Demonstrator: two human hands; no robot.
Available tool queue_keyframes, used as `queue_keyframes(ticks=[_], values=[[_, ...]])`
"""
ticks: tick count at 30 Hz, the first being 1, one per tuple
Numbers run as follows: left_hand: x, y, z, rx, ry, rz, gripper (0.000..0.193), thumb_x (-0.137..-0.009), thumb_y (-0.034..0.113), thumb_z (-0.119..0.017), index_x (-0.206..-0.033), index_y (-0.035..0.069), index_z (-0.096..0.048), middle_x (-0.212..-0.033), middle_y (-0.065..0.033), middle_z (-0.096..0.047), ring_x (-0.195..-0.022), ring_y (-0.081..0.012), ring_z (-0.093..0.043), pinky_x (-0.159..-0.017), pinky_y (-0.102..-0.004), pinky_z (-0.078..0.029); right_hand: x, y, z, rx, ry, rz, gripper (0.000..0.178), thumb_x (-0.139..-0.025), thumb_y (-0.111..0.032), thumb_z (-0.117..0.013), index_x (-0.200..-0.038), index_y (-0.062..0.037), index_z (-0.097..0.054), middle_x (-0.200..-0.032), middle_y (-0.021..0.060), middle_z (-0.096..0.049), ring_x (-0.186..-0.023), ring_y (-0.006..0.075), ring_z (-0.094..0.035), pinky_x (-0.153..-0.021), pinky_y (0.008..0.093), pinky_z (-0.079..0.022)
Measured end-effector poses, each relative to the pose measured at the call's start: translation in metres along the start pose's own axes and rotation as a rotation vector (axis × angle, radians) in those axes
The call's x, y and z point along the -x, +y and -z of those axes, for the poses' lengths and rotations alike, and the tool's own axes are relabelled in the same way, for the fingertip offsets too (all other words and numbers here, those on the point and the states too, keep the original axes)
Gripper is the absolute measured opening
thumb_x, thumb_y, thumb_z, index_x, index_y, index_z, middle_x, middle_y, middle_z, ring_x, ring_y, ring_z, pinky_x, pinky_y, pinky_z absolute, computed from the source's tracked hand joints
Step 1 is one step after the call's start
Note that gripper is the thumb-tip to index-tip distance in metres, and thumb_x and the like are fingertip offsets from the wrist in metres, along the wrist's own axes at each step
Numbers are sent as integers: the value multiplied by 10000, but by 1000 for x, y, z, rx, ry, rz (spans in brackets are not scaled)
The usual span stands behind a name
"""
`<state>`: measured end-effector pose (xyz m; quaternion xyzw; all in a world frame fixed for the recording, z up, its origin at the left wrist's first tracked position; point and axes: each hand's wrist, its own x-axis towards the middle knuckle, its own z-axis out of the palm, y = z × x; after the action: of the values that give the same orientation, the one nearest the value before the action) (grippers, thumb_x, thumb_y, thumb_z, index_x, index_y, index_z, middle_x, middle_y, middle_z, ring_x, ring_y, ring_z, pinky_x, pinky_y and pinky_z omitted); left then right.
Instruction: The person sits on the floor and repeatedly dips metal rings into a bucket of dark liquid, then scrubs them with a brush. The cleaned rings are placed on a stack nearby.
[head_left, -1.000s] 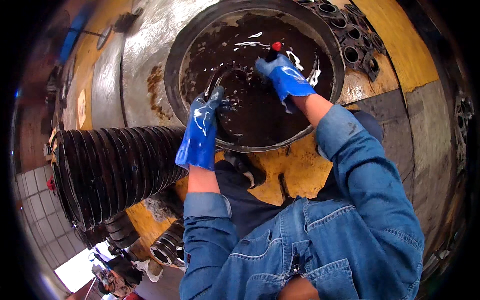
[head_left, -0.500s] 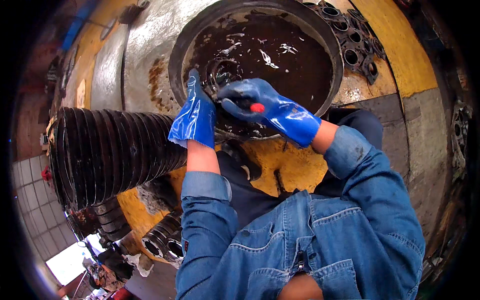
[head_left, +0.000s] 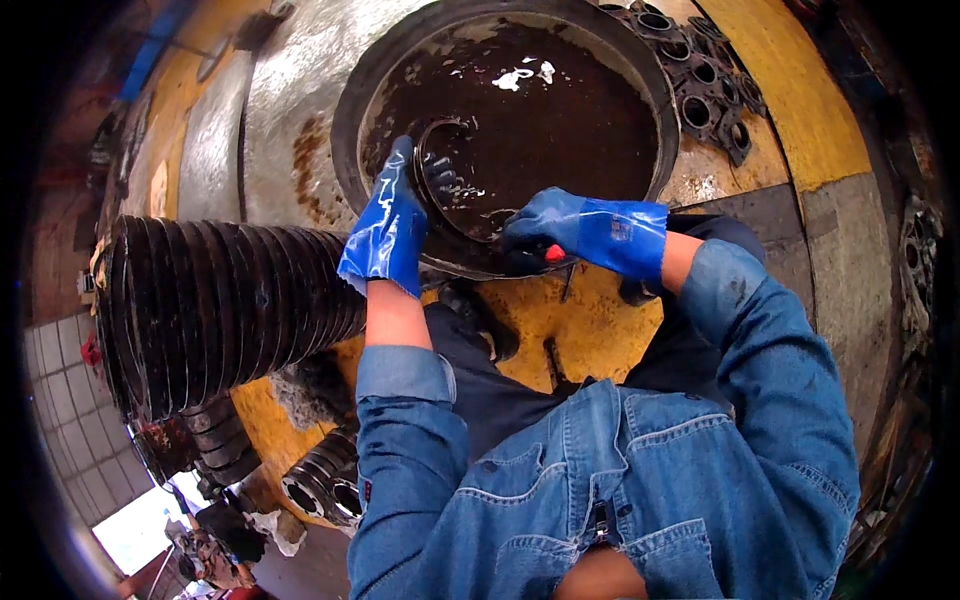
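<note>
My left hand, in a blue rubber glove, grips a dark metal ring at its left side. The thumb lies outside the ring and the fingertips show inside it. The ring tilts at the near left of a large round pan of dark liquid. My right hand, gloved in blue too, is closed near the ring's lower right part, above the pan's near rim. From that fist pokes the red end of a tool; the rest of the tool is hidden by the glove and shadow.
A long stack of dark ribbed rings lies to the left of the pan. Several flat metal parts with round holes sit at the far right. Below the left stack are metal cylinders. A dark rod lies on the yellow floor.
My right hand has moved right and toward me, away from my left hand. More of the ring shows now. My left hand has shifted slightly, and the glints on the liquid have changed.
</note>
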<state>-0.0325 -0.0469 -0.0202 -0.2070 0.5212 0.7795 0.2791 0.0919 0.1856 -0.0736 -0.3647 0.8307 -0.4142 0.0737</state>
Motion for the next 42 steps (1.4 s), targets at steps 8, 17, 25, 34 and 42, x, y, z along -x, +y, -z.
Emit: queue_keyframes(ticks=[8, 17, 25, 34, 42], values=[[11, -13, -5, -266, -5, -97, 364, -978, 418, -693, -1005, 55, -696, -849, -85, -728, -656, -199, -656, -591, -343, -536, -34, 32, 48, -635, 611, -815, 227, -963, -256, -696, -1039, -56, -771, -921, 50, -751, -858, 93, -686, -759, 283, -562], [28, -9, -9, -198, -4, -143, 345, -989, 417, -692, -990, 73, -682, -761, -53, -678, -569, -174, -595, -517, -314, -484, -75, 30, 93, -132, 870, -237, 318, -957, -159, -669, -1254, -48, -695, -1028, 116, -752, -930, 208, -713, -828, 345, -574], [30, 11, 18, 43, -166, -142, 371, -974, 486, -683, -967, 117, -652, -774, -7, -607, -624, -160, -552, -538, -329, -447, -36, 42, 80, 5, 746, -818, 280, -973, -246, -575, -1148, -75, -710, -1089, 176, -725, -973, 293, -698, -892, 412, -531], [20, 7, 6, -12, -81, -178, 368, -998, 504, -606, -908, 147, -609, -680, -10, -554, -576, -182, -492, -554, -358, -432, 0, 24, 11, 161, 405, -786, 206, -908, -225, -650, -1044, -81, -707, -1049, 201, -718, -1021, 413, -679, -847, 443, -546], [14, -13, 8, -8, 54, -254, 358, -1012, 481, -573, -906, 142, -613, -688, -15, -562, -586, -185, -506, -567, -373, -447, -25, -90, 48, -883, 852, -627, 336, -996, -335, -647, -1096, -33, -757, -931, 30, -716, -782, 107, -620, -721, 267, -495]])
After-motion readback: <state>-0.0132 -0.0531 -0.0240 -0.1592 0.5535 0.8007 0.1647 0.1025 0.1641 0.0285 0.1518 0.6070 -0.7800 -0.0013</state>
